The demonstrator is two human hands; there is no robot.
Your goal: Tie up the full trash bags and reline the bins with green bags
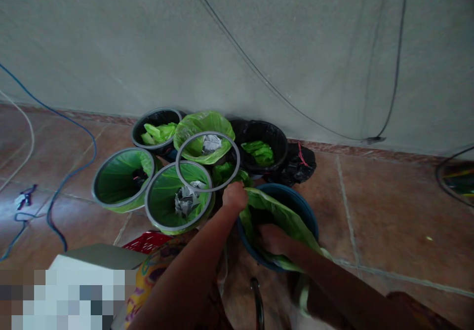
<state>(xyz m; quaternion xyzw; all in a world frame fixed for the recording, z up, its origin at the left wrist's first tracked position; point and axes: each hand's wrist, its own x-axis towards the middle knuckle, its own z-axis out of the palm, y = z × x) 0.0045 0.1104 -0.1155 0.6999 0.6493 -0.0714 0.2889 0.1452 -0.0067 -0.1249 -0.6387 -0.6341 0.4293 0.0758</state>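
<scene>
My left hand is closed, with the lower right of a grey plastic ring and the edge of a green bin bag both meeting at its fingers. The ring tilts over the neighbouring bins. That bag hangs inside a blue bin, partly spilling over its near side. Down in the bag's mouth is my right hand; its fingers are in shadow and hidden. A bin lined in green, with crumpled grey paper inside, stands to the left of my left hand.
Behind stand more lined bins: one green-lined, one dark with green plastic, one black-lined. A tied black bag lies by the wall. Blue cable crosses the floor at left. A pale box is near me.
</scene>
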